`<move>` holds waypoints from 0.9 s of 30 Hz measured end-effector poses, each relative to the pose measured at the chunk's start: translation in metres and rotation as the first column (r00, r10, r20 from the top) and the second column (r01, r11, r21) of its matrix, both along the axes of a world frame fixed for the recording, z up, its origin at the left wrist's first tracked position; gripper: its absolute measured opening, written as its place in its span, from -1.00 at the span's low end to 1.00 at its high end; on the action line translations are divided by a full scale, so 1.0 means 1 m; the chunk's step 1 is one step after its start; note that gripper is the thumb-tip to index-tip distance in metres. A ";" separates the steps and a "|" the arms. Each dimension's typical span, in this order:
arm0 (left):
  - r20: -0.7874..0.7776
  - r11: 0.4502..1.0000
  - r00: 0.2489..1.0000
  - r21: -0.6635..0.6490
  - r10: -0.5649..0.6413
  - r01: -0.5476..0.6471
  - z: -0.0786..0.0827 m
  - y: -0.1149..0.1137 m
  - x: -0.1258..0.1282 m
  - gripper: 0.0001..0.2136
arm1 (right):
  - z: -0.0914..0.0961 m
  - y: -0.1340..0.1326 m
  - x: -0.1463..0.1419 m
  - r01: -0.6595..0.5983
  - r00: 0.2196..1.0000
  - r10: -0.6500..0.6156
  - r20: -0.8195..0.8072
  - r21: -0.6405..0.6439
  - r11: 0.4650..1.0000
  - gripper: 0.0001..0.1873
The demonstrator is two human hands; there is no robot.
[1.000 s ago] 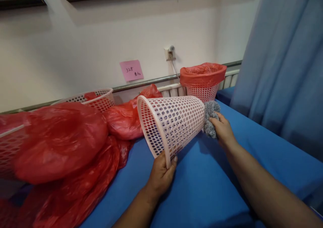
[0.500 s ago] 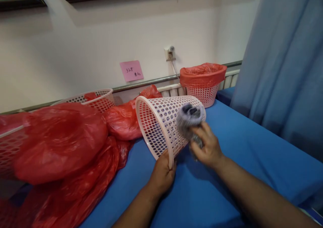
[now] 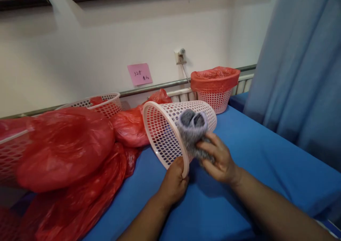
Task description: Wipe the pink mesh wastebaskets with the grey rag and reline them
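Observation:
A pale pink perforated wastebasket (image 3: pixel 170 109) lies tilted on its side above the blue surface, its open mouth facing left and toward me. My left hand (image 3: pixel 174 180) grips its rim at the lower edge, thumb inside the mouth. A grey fuzzy cloth (image 3: pixel 193 127), bunched and folded, is pressed against the outer side wall of the basket. The fingers of my right hand (image 3: pixel 218 159) are closed round the lower part of this cloth. The basket's underside is hidden behind the cloth and hands.
Crumpled red plastic bags (image 3: pixel 66 148) are heaped at left, beside more baskets (image 3: pixel 106 104). A basket lined with a red bag (image 3: pixel 215 95) stands at the back right. A blue curtain (image 3: pixel 295 63) hangs at right. A pink note (image 3: pixel 140 74) and a socket (image 3: pixel 180 57) are on the wall.
My right hand has slid the cloth left along the basket's side, toward the rim. The left hand keeps its hold, and the basket has turned slightly.

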State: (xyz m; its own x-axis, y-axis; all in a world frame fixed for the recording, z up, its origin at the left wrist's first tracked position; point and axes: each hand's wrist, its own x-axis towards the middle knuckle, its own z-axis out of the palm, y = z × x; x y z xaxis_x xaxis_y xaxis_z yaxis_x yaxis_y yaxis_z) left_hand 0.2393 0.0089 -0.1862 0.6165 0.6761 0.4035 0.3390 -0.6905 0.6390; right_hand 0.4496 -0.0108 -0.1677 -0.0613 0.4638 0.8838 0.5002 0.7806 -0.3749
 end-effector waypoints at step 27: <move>-0.089 0.997 0.996 0.067 -0.026 0.032 -0.003 0.000 -0.004 -0.32 | 0.008 -0.011 -0.003 -0.158 0.987 0.155 -0.034 -0.089 0.984 -0.46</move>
State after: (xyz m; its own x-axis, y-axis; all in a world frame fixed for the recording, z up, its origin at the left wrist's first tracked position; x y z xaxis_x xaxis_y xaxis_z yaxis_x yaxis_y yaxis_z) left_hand 0.2352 0.0089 -0.1890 0.6709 0.6301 0.3911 0.3712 -0.7419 0.5585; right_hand 0.4465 -0.0218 -0.1594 -0.1163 0.5290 0.8406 0.3636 0.8103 -0.4596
